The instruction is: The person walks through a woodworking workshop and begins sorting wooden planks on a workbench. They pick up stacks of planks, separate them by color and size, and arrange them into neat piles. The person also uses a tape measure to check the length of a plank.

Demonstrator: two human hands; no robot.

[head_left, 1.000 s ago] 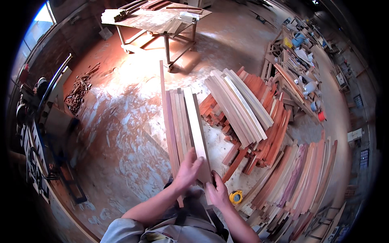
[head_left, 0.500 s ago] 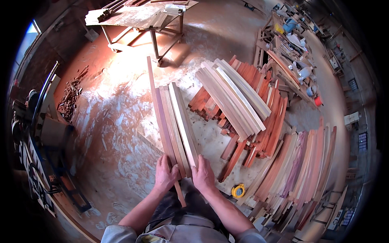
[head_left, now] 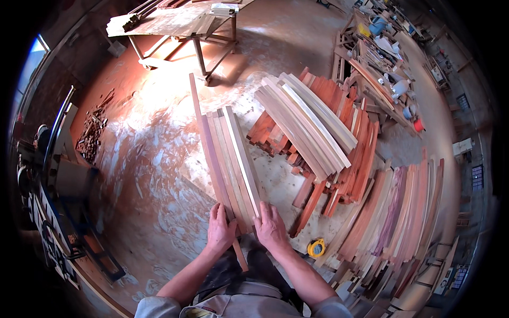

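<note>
Several wooden strips (head_left: 229,164) stand side by side in front of me, pale, brown and purplish, pointing away from my body. My left hand (head_left: 221,230) closes on their left side near the close ends. On the right side my right hand (head_left: 271,228) grips the pale outer strip, its fingers along the edge. Between the two hands the strips sit pressed against each other. One longer thin strip (head_left: 195,100) runs along the left of the bundle and sticks out past the others at the far end. Its near end seems to show below my left hand.
Right of the bundle lies a pile of reddish strips (head_left: 366,153) with paler boards (head_left: 302,127) on top. More strips (head_left: 392,212) lie farther right, near a yellow tape measure (head_left: 316,247). A wheeled table (head_left: 175,24) stands far off, a cluttered bench (head_left: 382,69) far right, machinery (head_left: 63,159) left.
The gap that ran between the strips has closed, and they now sit tight together between my hands. My view has shifted slightly.
</note>
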